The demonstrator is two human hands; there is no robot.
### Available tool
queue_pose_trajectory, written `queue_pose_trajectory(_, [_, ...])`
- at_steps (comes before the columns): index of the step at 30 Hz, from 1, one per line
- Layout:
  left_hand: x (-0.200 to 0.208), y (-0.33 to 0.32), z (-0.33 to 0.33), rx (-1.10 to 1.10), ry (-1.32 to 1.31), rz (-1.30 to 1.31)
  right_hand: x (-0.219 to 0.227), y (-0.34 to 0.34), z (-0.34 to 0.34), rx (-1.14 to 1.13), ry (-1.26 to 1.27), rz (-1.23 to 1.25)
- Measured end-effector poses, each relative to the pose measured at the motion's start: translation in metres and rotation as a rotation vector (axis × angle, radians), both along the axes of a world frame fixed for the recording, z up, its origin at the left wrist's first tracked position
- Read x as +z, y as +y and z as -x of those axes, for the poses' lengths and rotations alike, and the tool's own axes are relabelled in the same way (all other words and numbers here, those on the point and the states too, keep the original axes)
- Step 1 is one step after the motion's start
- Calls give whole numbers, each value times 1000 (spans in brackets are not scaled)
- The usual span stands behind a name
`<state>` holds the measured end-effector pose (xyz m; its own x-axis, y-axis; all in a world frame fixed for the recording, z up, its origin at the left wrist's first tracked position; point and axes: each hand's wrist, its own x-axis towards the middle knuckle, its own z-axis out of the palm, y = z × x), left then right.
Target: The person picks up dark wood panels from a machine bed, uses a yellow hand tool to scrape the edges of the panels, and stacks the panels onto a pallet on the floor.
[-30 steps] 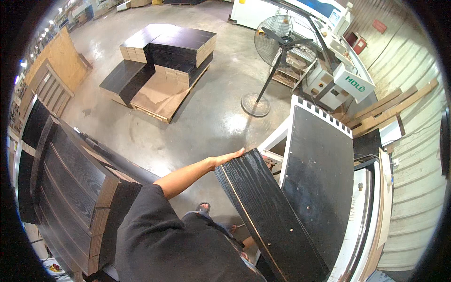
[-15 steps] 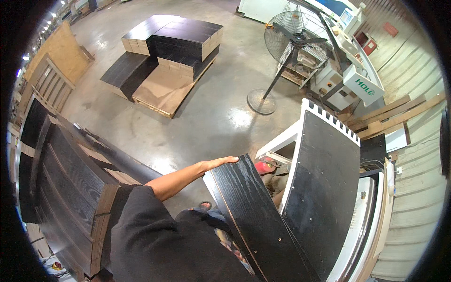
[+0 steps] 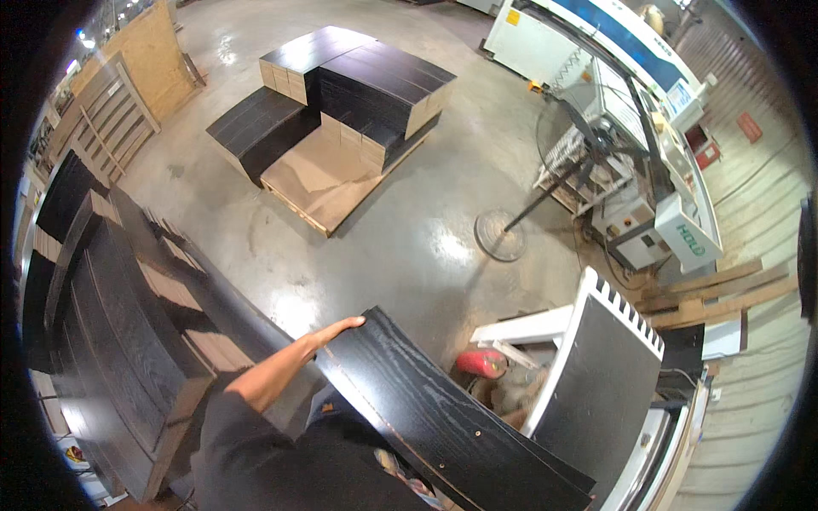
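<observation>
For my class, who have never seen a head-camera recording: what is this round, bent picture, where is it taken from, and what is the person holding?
The picture comes from a wide fisheye camera worn on a person's head, looking down, so straight edges bend near the rim. No machine does the handling here: a person works with bare hands. The left hand grips the far end of a long black wood-grain panel, carried in front of the body. The right hand is out of view. On the concrete floor sits a pallet with stacked black panels. More dark panels are stacked at the left. A standing fan and a white machine are at the right.
</observation>
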<state>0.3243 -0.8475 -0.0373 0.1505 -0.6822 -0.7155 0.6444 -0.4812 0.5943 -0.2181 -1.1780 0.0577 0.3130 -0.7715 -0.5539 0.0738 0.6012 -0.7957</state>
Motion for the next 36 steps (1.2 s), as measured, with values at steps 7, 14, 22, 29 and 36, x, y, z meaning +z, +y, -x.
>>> queue_pose_trajectory(7, [8, 66, -124, 450, 45, -235, 7, -69, -160, 134, 19, 14])
queue_pose_trajectory(14, [51, 147, -262, 791, -47, -248, -38, -130, -380, 452, -255, -127])
queue_pose_trajectory(22, [177, 93, -363, 989, -201, -257, -128, -202, -654, 656, -566, -452])
queue_pose_trajectory(29, [201, -1, -413, 1100, -493, -513, -95, -285, -888, 809, -307, -581])
queue_pose_trajectory(36, [128, -70, -521, 1280, -381, -343, -87, -413, -1028, 831, -186, -400])
